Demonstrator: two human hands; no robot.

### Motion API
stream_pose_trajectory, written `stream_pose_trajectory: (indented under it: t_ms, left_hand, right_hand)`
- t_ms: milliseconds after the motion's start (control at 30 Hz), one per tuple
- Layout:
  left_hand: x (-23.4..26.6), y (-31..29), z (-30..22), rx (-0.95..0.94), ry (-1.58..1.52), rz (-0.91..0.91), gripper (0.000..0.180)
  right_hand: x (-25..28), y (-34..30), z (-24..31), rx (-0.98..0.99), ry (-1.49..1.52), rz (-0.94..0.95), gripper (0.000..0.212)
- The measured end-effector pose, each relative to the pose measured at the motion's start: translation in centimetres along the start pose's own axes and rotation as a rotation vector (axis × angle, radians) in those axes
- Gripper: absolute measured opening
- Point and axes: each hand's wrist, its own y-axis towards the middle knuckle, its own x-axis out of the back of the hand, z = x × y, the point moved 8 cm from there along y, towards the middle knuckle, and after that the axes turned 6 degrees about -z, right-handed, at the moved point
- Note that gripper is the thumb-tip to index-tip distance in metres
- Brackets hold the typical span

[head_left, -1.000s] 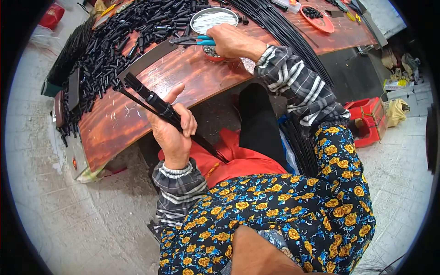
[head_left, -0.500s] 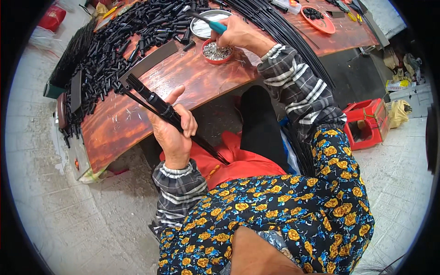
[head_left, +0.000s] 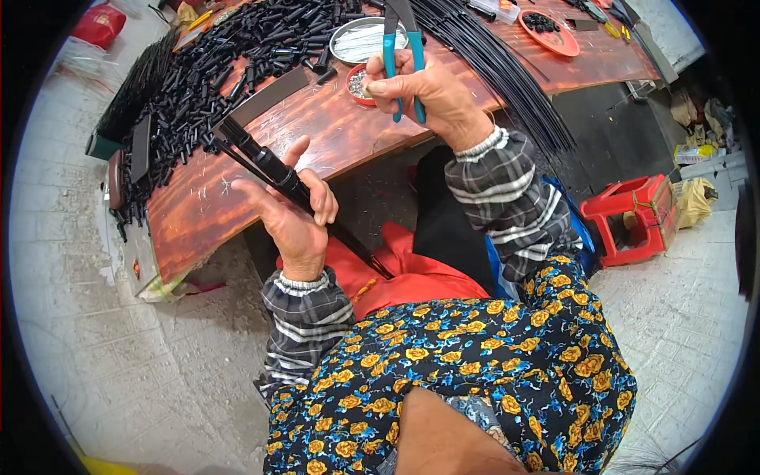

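My left hand [head_left: 297, 218] is closed around a bundle of black rods [head_left: 273, 168] with thick black collars near its top. The bundle slants from the table edge down to my lap, its lower end against the red apron [head_left: 412, 269]. My right hand [head_left: 427, 87], raised over the table's front edge, holds pliers [head_left: 389, 55] with teal handles, spread apart and jaws pointing away. Its thumb and forefinger are pinched together; anything tiny between them is too small to tell. Just left of it, partly hidden, stands a red bowl [head_left: 356, 93] of small metal bits.
A heap of short black tubes [head_left: 269, 47] covers the table's left side. Behind the bowl sits a round dish [head_left: 348, 41] of thin white pieces. Long black rods [head_left: 507, 87] overhang the front edge. A red plate [head_left: 548, 36] lies farther right; a red stool [head_left: 633, 218] stands on the floor.
My right hand has come back from the red bowl toward me and turned the pliers jaws-away, their handles now spread. My left hand keeps its hold on the rods with little movement.
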Motion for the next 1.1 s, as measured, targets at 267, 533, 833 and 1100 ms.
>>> stream_pose_trajectory:
  t_ms: [267,533,833,1100]
  left_hand:
    - [0.1,-0.6,-0.6,-0.111,0.022,0.105,0.07]
    - [-0.3,-0.7,-0.5,0.014,-0.116,0.128,0.09]
    - [0.9,-0.7,0.0,0.05,-0.086,0.009,0.088]
    - [1.2,-0.9,0.1,0.063,-0.087,-0.013,0.091]
  right_hand:
    - [-4.7,-2.5,-2.1,-0.017,0.057,-0.017,0.022]
    - [-9.2,-3.4,-2.2,0.135,-0.178,-0.026,0.013]
    - [-9.9,-3.5,-2.4,0.116,-0.204,-0.008,0.015]
    - [-10.3,-3.3,-2.0,0.162,-0.251,0.018,0.014]
